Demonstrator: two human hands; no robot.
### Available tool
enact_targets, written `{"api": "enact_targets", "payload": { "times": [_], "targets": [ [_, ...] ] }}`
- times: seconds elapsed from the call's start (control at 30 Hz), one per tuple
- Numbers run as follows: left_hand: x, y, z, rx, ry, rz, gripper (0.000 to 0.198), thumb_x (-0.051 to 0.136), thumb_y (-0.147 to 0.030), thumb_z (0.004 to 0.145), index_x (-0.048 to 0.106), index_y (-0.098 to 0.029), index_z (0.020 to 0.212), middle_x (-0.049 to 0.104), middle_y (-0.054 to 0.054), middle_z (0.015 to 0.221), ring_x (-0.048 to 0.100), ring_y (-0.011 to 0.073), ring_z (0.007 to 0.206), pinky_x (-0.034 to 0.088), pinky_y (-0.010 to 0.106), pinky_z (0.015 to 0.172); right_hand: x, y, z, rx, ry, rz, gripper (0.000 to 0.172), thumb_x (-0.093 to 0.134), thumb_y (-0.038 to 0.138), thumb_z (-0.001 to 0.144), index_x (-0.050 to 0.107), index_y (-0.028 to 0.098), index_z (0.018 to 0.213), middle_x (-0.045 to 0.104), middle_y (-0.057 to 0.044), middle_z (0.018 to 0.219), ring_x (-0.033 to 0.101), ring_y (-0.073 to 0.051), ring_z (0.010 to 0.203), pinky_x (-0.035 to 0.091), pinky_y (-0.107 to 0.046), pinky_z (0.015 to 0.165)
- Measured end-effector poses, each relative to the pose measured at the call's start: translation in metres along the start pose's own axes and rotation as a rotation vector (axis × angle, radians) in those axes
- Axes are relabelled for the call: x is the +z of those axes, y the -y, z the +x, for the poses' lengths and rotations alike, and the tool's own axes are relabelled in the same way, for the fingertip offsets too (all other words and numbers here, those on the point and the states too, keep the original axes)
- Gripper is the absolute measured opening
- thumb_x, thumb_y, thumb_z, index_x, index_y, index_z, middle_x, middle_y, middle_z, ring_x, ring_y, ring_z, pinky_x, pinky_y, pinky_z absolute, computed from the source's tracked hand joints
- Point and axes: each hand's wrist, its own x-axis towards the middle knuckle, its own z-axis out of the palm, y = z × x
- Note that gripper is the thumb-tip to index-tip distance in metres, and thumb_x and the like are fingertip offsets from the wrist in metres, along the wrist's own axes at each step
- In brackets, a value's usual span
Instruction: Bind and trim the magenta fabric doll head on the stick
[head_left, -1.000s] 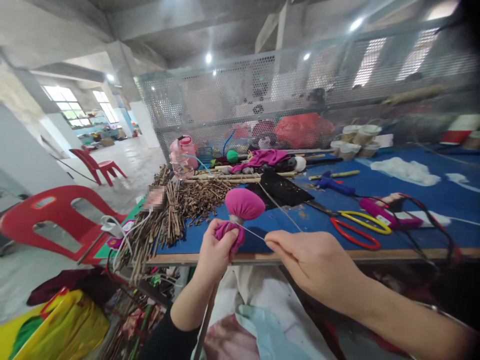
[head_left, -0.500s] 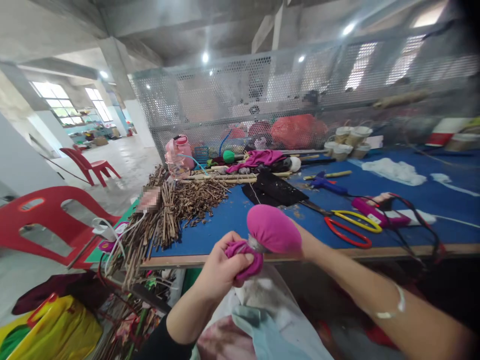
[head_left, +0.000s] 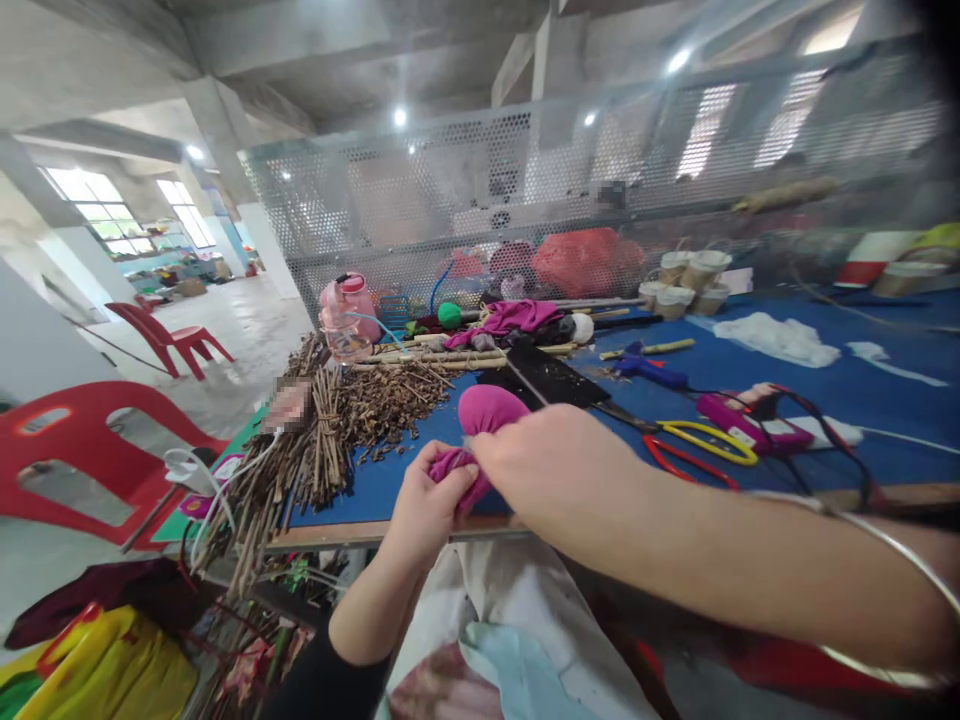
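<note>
A magenta cloth bundle (head_left: 493, 408), rounded and stuffed-looking, is in front of me just above the table's near edge. My left hand (head_left: 431, 490) is closed around its gathered lower end. Across the narrow neck of the bundle lies my right hand (head_left: 559, 460), back towards me, its fingers curled in and hidden at the neck. A thin pale strand shows just above its knuckles; whether the hand holds it, I cannot tell. Behind the bundle, a black cloth (head_left: 566, 380) lies on the blue table. To the right are scissors (head_left: 705, 440) with one yellow and one red handle.
Dry sticks (head_left: 322, 430) are heaped at the table's left. A pink jug (head_left: 352, 305), a blue glue gun (head_left: 651, 367), a purple device with cords (head_left: 754, 425) and white fluff (head_left: 776, 340) also lie about. A perforated metal screen (head_left: 412, 200) stands behind; a red chair (head_left: 97, 450) is left.
My right hand has come from behind the bundle's round end to its near side, at the neck. The bundle has shifted slightly left and up; my left hand keeps its grip.
</note>
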Motion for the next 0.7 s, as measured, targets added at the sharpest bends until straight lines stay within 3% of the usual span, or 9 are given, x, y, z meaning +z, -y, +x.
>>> {"api": "enact_targets", "payload": {
  "times": [0.13, 0.27, 0.4, 0.7],
  "targets": [
    [-0.010, -0.005, -0.001, -0.005, -0.071, -0.040, 0.028, 0.065, -0.034, 0.071, 0.042, -0.021, 0.079, 0.047, -0.008, 0.050, 0.036, 0.0049, 0.036, 0.023, 0.013, 0.032, 0.025, -0.010, -0.037, 0.144, -0.125, -0.048, 0.014, 0.053, 0.008, 0.075, 0.058, 0.019, 0.068, 0.060, -0.001, 0.047, 0.057, -0.018, 0.039, 0.019, -0.029, 0.040],
    [-0.013, -0.008, -0.002, 0.004, -0.085, -0.075, 0.028, 0.066, -0.032, 0.070, 0.041, -0.021, 0.080, 0.049, -0.007, 0.053, 0.040, 0.0054, 0.039, 0.025, 0.012, 0.033, 0.053, -0.016, -0.052, 0.213, -0.277, 0.163, 0.023, 0.041, 0.022, 0.091, 0.060, 0.021, 0.077, 0.063, 0.002, 0.054, 0.060, -0.016, 0.046, 0.030, -0.027, 0.046],
    [-0.013, -0.010, -0.005, -0.019, -0.049, -0.108, 0.028, 0.066, -0.030, 0.071, 0.041, -0.021, 0.080, 0.050, -0.006, 0.054, 0.041, 0.0051, 0.040, 0.025, 0.011, 0.033, 0.072, -0.024, -0.056, 0.290, -0.247, 0.296, 0.025, 0.039, 0.027, 0.093, 0.063, 0.021, 0.088, 0.070, 0.000, 0.068, 0.065, -0.017, 0.059, 0.037, -0.026, 0.055],
    [-0.012, -0.005, -0.013, -0.133, 0.117, -0.262, 0.031, 0.066, -0.030, 0.070, 0.037, -0.022, 0.077, 0.048, -0.008, 0.050, 0.031, 0.0026, 0.035, 0.019, 0.011, 0.033, 0.110, -0.042, -0.036, 0.320, -0.177, 0.600, 0.028, 0.040, 0.024, 0.090, 0.065, 0.017, 0.080, 0.071, -0.004, 0.073, 0.065, -0.017, 0.065, 0.043, -0.024, 0.060]
  ]
}}
